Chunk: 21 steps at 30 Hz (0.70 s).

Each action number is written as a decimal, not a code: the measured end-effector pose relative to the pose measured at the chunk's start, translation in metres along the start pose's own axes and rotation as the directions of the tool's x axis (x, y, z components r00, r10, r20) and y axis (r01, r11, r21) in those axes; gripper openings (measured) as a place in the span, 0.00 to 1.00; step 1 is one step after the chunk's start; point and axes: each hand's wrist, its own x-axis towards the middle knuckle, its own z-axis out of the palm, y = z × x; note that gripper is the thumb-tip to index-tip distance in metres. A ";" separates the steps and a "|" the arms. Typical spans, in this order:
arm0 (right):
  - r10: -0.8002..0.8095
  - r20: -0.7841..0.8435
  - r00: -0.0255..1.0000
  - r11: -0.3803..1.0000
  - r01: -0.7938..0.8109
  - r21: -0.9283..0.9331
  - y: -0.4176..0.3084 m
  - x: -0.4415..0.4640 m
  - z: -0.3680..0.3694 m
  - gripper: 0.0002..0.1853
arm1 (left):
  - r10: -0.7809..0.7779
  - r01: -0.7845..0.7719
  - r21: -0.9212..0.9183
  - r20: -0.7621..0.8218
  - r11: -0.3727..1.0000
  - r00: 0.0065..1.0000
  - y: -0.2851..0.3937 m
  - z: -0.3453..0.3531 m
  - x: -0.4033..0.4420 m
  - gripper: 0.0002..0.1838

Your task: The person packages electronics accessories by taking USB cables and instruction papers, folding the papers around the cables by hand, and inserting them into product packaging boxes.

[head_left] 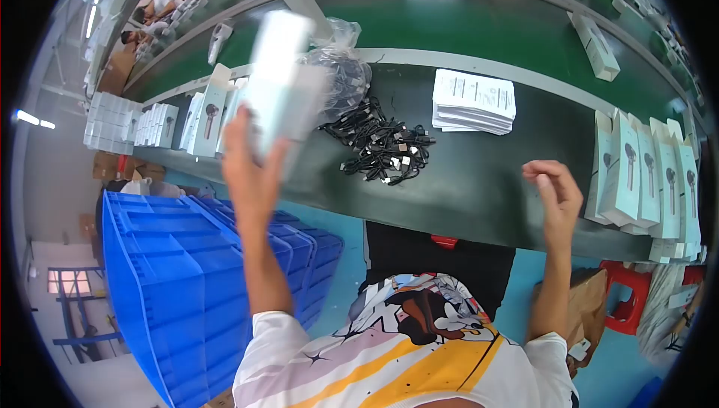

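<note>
My left hand [253,165] grips a white box [281,56], raised over the left part of the dark bench and smeared by motion. Its thumb and fingers are on the box's lower end. My right hand [556,189] hovers above the bench at the right, fingers loosely curled, thumb apart, with nothing seen in it. Between the hands lie a heap of black cables [386,142] with metal plugs and a stack of printed leaflets [473,101]. Behind the cables sits a clear plastic bag [341,78], partly hidden by the box.
Upright boxes with a printed device picture stand in rows at the left [207,120] and right [625,165]. Blue crates [172,273] stand below the bench on the left. A green conveyor [449,15] runs behind, carrying a box [595,47]. Other people work at far left.
</note>
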 end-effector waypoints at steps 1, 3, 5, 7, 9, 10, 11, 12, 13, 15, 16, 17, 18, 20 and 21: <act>0.032 0.035 0.999 0.999 -0.032 0.013 0.012 -0.005 0.005 0.09 | -0.047 0.049 0.124 -0.016 0.991 0.999 -0.027 -0.007 0.011 0.38; 0.114 0.094 0.989 0.993 -0.110 -0.049 0.029 -0.015 0.015 0.08 | -0.099 0.098 0.341 -0.015 0.935 0.995 -0.075 -0.017 0.028 0.36; 0.064 0.089 0.994 0.983 -0.047 -0.180 0.044 -0.022 0.028 0.07 | -0.122 0.092 0.522 0.024 0.848 0.992 -0.118 -0.019 0.039 0.34; -0.061 0.115 0.991 0.948 0.094 -0.304 0.046 -0.022 0.033 0.06 | -0.181 0.074 0.589 0.124 0.805 0.976 -0.154 -0.012 0.045 0.33; -0.070 0.122 0.990 0.943 0.106 -0.315 0.044 -0.025 0.035 0.06 | -0.084 0.002 0.603 0.108 0.798 0.991 -0.151 -0.004 0.049 0.31; -0.069 0.118 0.991 0.941 0.104 -0.322 0.043 -0.025 0.035 0.06 | 0.046 -0.059 0.587 0.037 0.807 0.998 -0.146 0.005 0.045 0.30; -0.062 0.112 0.992 0.942 0.095 -0.321 0.044 -0.023 0.034 0.06 | 0.175 -0.121 0.575 -0.039 0.809 0.984 -0.130 0.015 0.043 0.29; -0.051 0.109 0.993 0.944 0.083 -0.320 0.046 -0.023 0.034 0.06 | 0.156 -0.085 0.425 -0.136 0.901 0.978 -0.098 0.024 0.037 0.24; -0.036 0.111 0.993 0.945 0.070 -0.319 0.048 -0.024 0.034 0.06 | 0.126 -0.101 0.254 -0.081 0.962 0.989 -0.066 0.029 0.026 0.21; -0.027 0.111 0.993 0.948 0.061 -0.312 0.047 -0.022 0.035 0.06 | 0.194 -0.194 -0.001 0.027 0.981 0.981 -0.022 0.050 0.002 0.15; -0.025 0.115 0.993 0.949 0.059 -0.311 0.045 -0.021 0.035 0.06 | 0.242 -0.240 -0.037 0.081 0.970 0.967 -0.001 0.060 -0.006 0.14; -0.017 0.125 0.992 0.946 0.056 -0.320 0.045 -0.021 0.035 0.06 | 0.226 -0.216 -0.103 0.107 0.971 0.968 0.013 0.070 -0.015 0.13; -0.010 0.135 0.991 0.943 0.054 -0.330 0.044 -0.021 0.036 0.06 | 0.212 -0.197 -0.121 0.122 0.973 0.970 0.024 0.079 -0.024 0.13; -0.004 0.162 0.987 0.936 0.061 -0.347 0.042 -0.021 0.035 0.06 | 0.203 -0.184 -0.152 0.122 0.971 0.971 0.038 0.087 -0.029 0.12; -0.004 0.181 0.984 0.930 0.070 -0.360 0.041 -0.021 0.034 0.06 | 0.206 -0.186 -0.163 0.113 0.969 0.972 0.043 0.088 -0.029 0.12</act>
